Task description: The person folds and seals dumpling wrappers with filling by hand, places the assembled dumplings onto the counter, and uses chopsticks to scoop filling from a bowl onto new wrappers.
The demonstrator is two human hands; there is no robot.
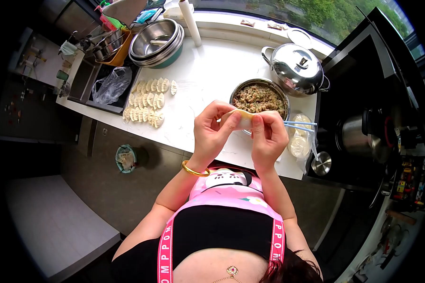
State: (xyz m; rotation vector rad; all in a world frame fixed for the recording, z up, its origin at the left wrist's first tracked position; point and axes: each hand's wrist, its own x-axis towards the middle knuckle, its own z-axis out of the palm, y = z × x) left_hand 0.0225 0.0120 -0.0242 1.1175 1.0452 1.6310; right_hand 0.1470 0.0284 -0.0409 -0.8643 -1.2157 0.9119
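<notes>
Between my two hands I pinch a dumpling (243,120), a pale folded wrapper with its edge pressed together along the top. My left hand (210,127) grips its left end between thumb and fingers. At the right end, my right hand (269,134) pinches it the same way. Just behind the hands stands a metal bowl (233,96) of minced filling (259,100). Light blue chopsticks (300,125) stick out to the right of my right hand. A stack of round wrappers (299,144) in plastic lies beyond them. Filling inside the dumpling is hidden from view.
Rows of folded dumplings (146,101) sit on the left counter by the sink (87,89) with a plastic bag (112,86). Nested metal bowls (157,40) stand behind. A lidded pot (297,68) is at back right, near the black stove (337,155). A bin (126,159) stands on the floor.
</notes>
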